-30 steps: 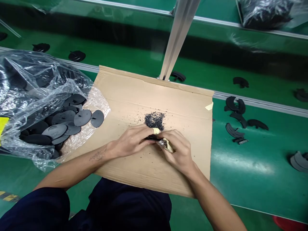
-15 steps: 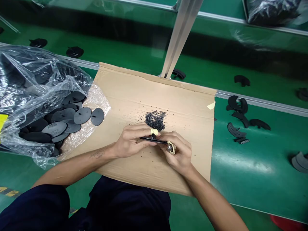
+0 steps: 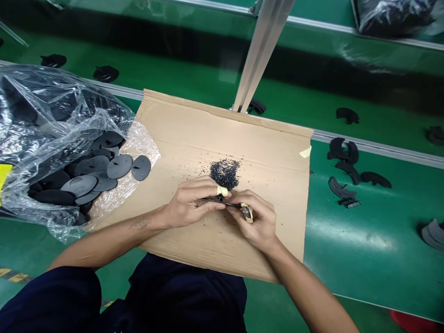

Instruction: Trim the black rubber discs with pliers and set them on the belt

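The thin black piece (image 3: pixel 231 204), held edge-on above the cardboard (image 3: pixel 194 120), looks light, stiff and probably smooth; its rim seems the place to hold. The left hand's (image 3: pixel 189 203) grip pinches it; the right hand's (image 3: pixel 258 219) grip closes round a shiny metal tool (image 3: pixel 247 212) at its edge. Beyond lie gritty black crumbs (image 3: pixel 225 172); leftward, matte oval discs (image 3: pixel 119 166) spill from crinkly clear plastic (image 3: pixel 62 134).

The head camera looks down at hands (image 3: pixel 190 201).
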The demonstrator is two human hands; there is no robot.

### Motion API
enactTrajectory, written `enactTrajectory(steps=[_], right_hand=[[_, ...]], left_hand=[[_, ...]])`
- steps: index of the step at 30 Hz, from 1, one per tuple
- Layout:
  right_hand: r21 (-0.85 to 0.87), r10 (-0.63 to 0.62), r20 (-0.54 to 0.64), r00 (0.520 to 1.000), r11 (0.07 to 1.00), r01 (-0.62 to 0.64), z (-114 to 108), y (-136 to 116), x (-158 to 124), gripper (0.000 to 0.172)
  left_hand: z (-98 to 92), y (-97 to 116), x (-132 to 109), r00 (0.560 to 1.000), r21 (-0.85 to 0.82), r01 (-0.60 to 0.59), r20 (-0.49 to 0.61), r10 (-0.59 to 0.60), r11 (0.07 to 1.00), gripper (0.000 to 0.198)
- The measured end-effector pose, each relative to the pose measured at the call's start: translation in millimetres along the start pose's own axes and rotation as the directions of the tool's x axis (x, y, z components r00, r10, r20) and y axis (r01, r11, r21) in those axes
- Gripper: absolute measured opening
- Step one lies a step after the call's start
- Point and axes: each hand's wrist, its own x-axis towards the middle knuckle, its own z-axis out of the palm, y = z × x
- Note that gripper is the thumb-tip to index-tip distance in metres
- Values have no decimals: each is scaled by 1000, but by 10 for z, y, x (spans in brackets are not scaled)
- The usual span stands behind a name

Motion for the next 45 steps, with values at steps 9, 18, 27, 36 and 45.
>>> enactTrajectory(steps=[9,18,27,36,45], right_hand=[[7,26,-25,999,1000,-26,-14,18,28,9],[-86,-107,13,994,990,108,-45,46,23,19],[-98,-85,34,996,991,88,-66,56,16,14],[67,-49,47,998,997,46,-90,2,73,15],[131,-65,248,966,991,33,-111,88,64,4]], left_hand=[[6,-40,-29,998,-23,59,16,-58,998,23],[14,-97,-53,995,127,-89,48,84,988,26],[-32,-70,-34,997,-61,25,79,-20,998,39],[-60,-18,24,918,-353,396,166,-360,848,19],[-166,-40,57,929,-245,289,303,-210,925,6]])
